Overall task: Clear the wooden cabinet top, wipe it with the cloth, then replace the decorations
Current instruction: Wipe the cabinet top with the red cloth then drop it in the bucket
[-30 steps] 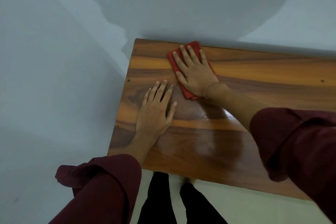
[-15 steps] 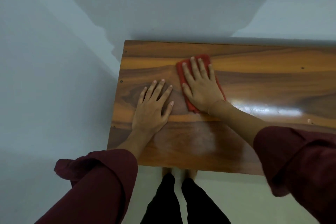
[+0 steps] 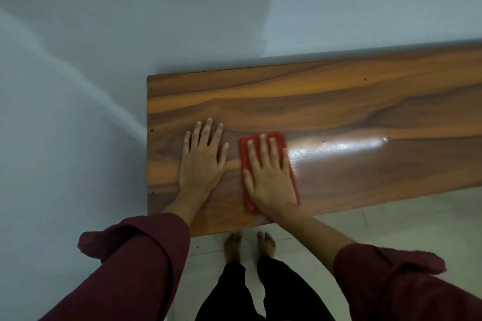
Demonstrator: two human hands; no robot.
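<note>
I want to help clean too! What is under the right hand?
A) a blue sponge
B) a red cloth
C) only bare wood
B: the right hand lies flat with straight fingers on the red cloth, pressing it onto the wooden top.

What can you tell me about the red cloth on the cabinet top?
The cloth is red, looks like soft fabric and forms a flat oblong pad. It lies on the wooden top, near its left end and front edge, with its long side running front to back. The right hand presses flat on it with straight fingers and covers most of it, so only the edges show. The left hand lies flat beside it, not touching.
</note>
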